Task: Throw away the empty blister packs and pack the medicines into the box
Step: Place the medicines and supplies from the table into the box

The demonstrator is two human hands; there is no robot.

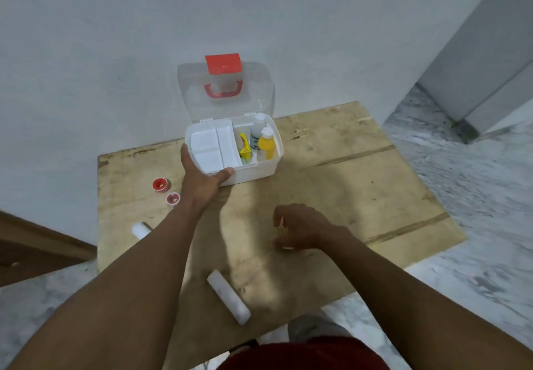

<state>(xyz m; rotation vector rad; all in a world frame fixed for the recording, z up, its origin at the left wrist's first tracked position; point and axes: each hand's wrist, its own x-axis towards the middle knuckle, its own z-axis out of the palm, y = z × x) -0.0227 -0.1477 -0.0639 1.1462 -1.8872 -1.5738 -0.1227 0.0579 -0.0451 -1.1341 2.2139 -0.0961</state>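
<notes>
A white medicine box [259, 172] stands open at the back of the wooden board, its clear lid [199, 92] with a red handle leaning against the wall. A white divided tray [212, 144] fills its left side. On the right stand a white bottle [257, 130], a yellow bottle [267, 146] and a small yellow carton [245, 150]. My left hand [202, 180] grips the box's front left corner, thumb on the rim. My right hand [302, 229] hovers over the board with loosely curled fingers; it is blurred and nothing shows in it.
Two small red caps [160, 184] [173, 198] lie left of my left arm. A white roll [140, 229] sits beside that forearm. A long white tube [229, 296] lies near the board's [346, 173] front edge. Marble floor surrounds the board; a wall stands behind.
</notes>
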